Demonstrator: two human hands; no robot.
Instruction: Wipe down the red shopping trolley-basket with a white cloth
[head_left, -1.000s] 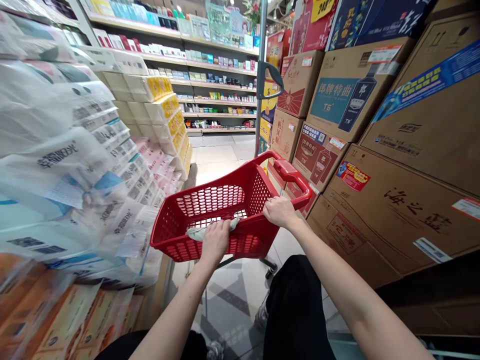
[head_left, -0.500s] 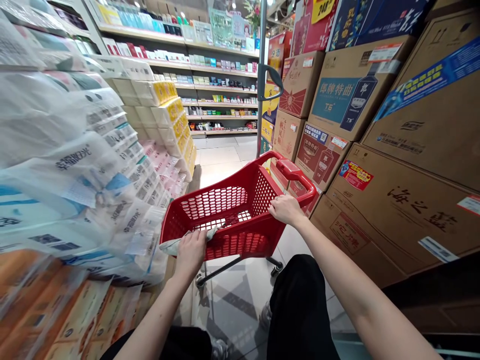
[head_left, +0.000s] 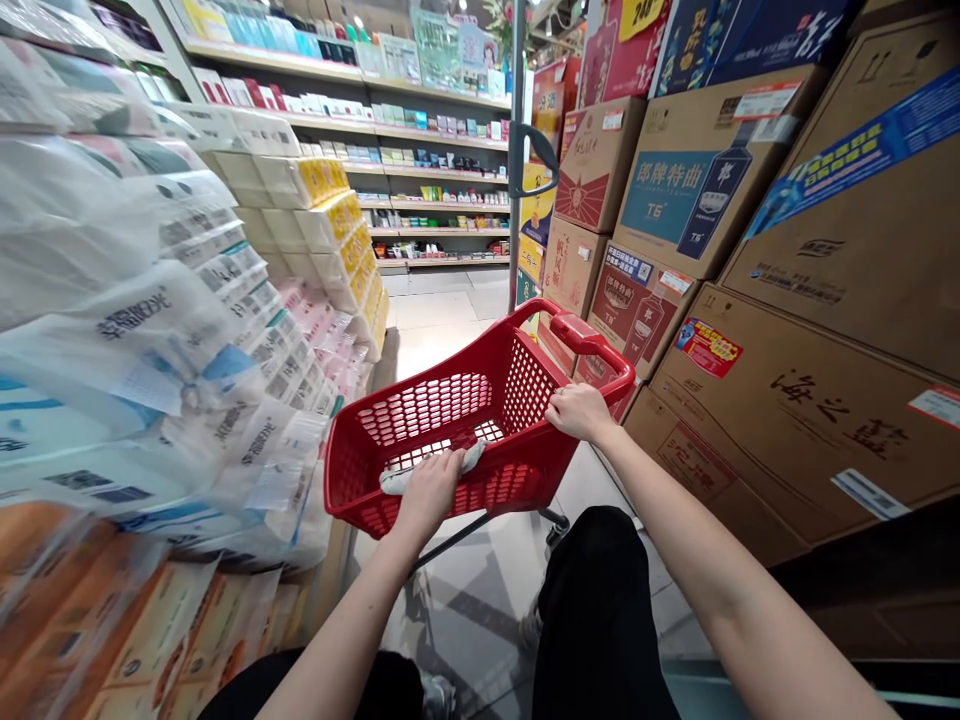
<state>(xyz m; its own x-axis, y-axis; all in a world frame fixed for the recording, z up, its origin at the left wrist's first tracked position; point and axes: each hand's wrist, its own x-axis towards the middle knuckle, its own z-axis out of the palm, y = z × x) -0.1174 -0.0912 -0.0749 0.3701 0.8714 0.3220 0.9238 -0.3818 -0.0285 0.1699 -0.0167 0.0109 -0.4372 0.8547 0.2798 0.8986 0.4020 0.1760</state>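
A red plastic shopping cart stands at an angle in front of me, its perforated basket holding nothing that I can see. My left hand presses a pale, folded cloth onto the near rim of the basket, fingers closed over it. At the cart's right end, my right hand is wrapped round the near top rim, just below the red handle. Part of the cloth lies hidden under my left fingers.
Wrapped tissue packs are piled close on the left. Stacked cardboard boxes wall the right side. A grey upright post with a looped handle stands behind the cart. Stocked shelves line the back, beyond the tiled floor.
My left hand and the cloth have slid right along the near rim. My right hand has shifted slightly right, still gripping the cart.
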